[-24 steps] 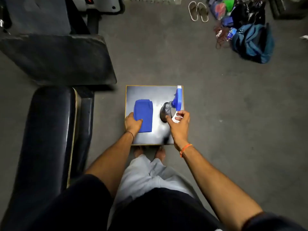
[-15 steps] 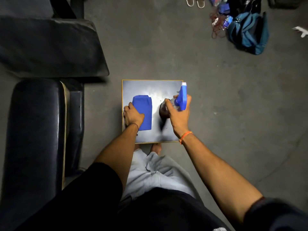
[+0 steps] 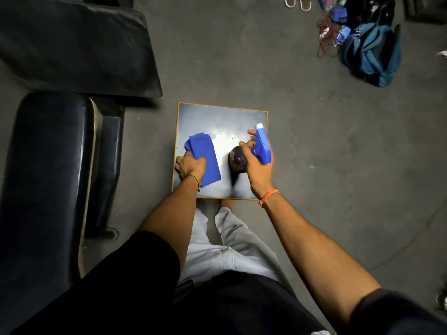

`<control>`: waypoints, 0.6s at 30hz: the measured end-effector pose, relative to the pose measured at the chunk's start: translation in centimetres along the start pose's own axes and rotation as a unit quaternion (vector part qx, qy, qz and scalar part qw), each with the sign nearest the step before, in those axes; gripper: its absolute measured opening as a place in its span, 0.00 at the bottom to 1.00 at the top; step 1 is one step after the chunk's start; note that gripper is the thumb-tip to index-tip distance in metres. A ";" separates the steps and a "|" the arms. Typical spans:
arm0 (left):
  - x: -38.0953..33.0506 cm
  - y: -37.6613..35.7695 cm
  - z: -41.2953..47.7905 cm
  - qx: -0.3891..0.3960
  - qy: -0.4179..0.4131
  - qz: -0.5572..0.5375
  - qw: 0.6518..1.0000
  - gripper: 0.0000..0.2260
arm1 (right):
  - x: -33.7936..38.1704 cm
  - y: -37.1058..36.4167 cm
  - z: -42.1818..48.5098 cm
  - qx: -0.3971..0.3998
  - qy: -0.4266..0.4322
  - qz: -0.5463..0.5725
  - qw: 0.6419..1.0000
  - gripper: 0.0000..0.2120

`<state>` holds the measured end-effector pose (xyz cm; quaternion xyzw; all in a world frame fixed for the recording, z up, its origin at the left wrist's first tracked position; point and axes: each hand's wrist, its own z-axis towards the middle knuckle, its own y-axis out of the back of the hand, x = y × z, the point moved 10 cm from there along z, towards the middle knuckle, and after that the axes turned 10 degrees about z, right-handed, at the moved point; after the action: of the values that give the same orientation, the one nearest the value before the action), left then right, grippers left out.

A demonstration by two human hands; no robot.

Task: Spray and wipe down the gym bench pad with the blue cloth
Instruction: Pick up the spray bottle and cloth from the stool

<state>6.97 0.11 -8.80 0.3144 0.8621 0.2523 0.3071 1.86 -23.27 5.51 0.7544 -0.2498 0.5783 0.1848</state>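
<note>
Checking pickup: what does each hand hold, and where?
Right hand grips the spray bottle at its neck. Left hand grips the blue cloth at its left edge.

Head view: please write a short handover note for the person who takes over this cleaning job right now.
Left hand: grips the blue cloth, which lies on the small metal table.
Right hand: holds the spray bottle, tilted, over the same table.
Bench pad: to the left; neither hand touches it.
Done: both tools are in hand.
Left: spray the pad, then wipe it with the cloth.
</note>
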 end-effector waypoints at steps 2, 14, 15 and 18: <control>0.8 0.1 -0.6 0.004 0.014 -0.088 0.996 0.21 | 0.1 0.1 -0.4 0.020 -0.008 -0.009 1.000 0.12; 8.7 6.3 -5.9 -0.098 0.061 -0.338 0.934 0.34 | 1.7 -6.1 -3.9 0.241 -0.025 -0.023 0.970 0.10; 9.7 7.2 -6.6 -0.106 0.066 -0.337 0.933 0.38 | 1.8 -7.3 -4.8 0.267 -0.026 -0.026 0.963 0.10; 12.7 9.5 -8.4 -0.133 0.076 -0.329 0.932 0.42 | 1.3 -10.8 -7.2 0.334 -0.025 -0.038 0.941 0.08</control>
<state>-2.92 13.37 -1.79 -0.0509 0.8963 0.2729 0.3457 2.87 -10.69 8.78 0.7956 -0.0180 0.6023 -0.0624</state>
